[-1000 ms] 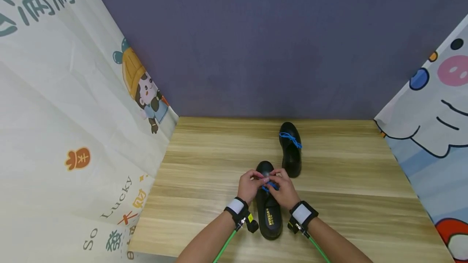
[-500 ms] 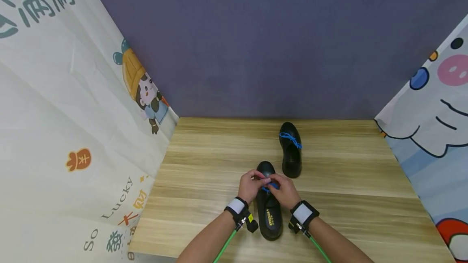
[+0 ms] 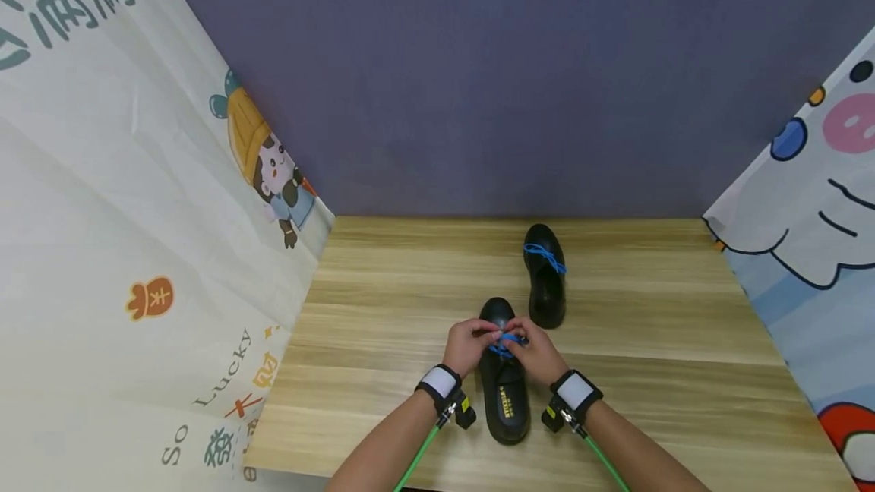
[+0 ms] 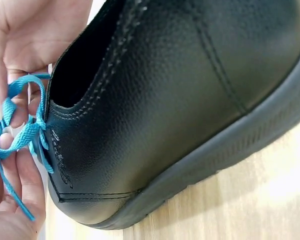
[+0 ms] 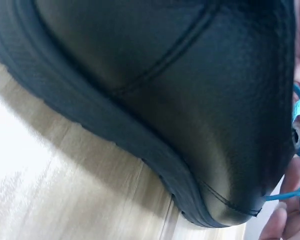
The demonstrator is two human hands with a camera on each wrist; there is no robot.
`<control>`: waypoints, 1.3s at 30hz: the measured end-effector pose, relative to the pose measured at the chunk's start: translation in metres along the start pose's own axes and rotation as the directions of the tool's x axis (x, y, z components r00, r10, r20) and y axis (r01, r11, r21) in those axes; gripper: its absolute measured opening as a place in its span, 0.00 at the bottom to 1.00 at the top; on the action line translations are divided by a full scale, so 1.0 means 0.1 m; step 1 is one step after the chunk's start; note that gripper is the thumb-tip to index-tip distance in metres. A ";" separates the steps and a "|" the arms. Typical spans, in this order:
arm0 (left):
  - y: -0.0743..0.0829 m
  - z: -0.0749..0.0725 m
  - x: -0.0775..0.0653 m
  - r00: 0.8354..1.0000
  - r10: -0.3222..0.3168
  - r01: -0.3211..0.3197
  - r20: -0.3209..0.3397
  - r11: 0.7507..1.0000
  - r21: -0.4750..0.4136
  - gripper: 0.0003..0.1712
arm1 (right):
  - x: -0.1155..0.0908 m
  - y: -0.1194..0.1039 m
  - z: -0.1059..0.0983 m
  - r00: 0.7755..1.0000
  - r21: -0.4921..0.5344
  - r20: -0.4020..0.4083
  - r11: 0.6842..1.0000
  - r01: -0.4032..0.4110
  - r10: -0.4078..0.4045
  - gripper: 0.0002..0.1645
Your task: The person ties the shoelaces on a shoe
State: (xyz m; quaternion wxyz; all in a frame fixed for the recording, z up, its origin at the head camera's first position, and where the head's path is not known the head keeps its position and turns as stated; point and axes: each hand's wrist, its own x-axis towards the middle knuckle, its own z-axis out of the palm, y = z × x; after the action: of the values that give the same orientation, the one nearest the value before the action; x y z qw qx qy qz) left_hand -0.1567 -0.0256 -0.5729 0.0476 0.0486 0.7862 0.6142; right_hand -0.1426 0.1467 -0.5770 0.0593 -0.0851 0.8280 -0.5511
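The left hand (image 3: 465,348) pinches the blue lace (image 3: 502,351) over the nearer black shoe (image 3: 507,401) on the worktop (image 3: 383,287); the right hand (image 3: 540,355), seemingly pinching it too, has edged rightward, baring more lace, so the work looks unfinished.

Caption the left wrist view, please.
Fingers hold looped blue fabric laces on a black leather-look shoe, pale wood-grain tabletop below.

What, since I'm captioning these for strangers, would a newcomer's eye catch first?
Probably the bright blue lace, held by the left hand and right hand over the nearer black shoe, low centre. Next, the matching shoe beyond, slightly right, and the pink snout printed on the sheet at right.
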 end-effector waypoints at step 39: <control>-0.02 0.03 -0.04 0.983 -0.183 0.173 -0.033 0.966 -0.194 0.05 | 0.01 0.32 -0.04 0.753 -0.341 -0.168 0.754 0.562 -0.636 0.16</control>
State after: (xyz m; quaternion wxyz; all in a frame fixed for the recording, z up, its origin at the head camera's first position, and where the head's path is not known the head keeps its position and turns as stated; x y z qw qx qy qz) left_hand -0.1524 -0.0239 -0.5755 0.0871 -0.0427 0.7260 0.6808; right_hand -0.1466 0.1622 -0.6052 -0.2492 -0.2785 0.8224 -0.4291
